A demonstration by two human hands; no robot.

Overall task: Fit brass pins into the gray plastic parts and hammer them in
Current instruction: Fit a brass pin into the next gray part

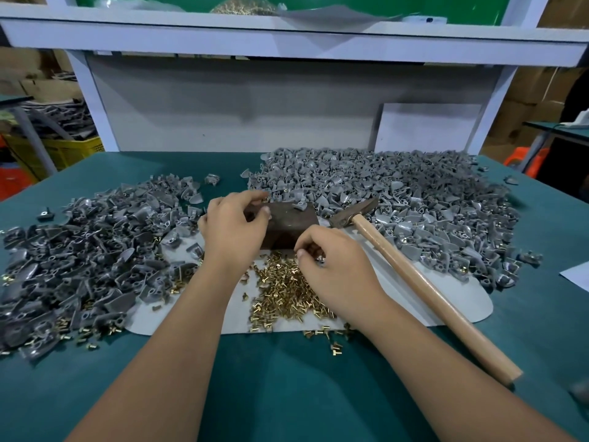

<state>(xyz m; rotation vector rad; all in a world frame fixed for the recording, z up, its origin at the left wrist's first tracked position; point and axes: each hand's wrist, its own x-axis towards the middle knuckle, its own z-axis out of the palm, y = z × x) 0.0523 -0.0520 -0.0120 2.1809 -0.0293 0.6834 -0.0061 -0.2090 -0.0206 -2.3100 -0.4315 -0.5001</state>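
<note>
A heap of small brass pins (283,291) lies on a pale sheet (446,301) at the table's middle. My right hand (334,269) is curled over the heap's far edge, pinching pins at its fingertips. Behind it stands a dark rusty metal block (290,224) with one gray plastic part (299,204) on its top. My left hand (236,228) hovers over the block's left end with fingers bent; whether it holds anything is hidden. A wooden-handled hammer (427,288) lies to the right, head beside the block.
A big pile of light gray parts (398,193) fills the back right. A darker pile of gray parts (83,250) with pins mixed in covers the left. The table is green (287,378). A white shelf frame (287,36) rises behind.
</note>
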